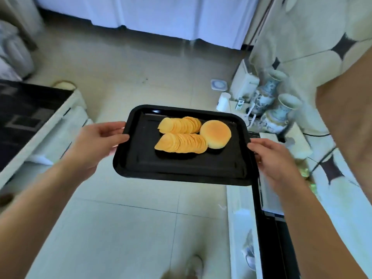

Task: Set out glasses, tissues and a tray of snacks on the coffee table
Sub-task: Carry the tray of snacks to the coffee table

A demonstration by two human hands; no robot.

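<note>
Tray (141, 162) gripped by left hand (96, 141) and right hand (275, 158), fingers underneath apparently hidden.

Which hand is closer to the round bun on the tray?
The right hand. It holds the tray at the edge beside the bun. The left hand holds the opposite edge, with the chips between it and the bun.

Both bare forearms reach in from the bottom corners toward mid-frame. The left hand (98, 140) grips the tray (181, 166) at its left edge, thumb on top of the rim. The right hand (275, 158) holds the right edge, fingers curled at the rim.
</note>
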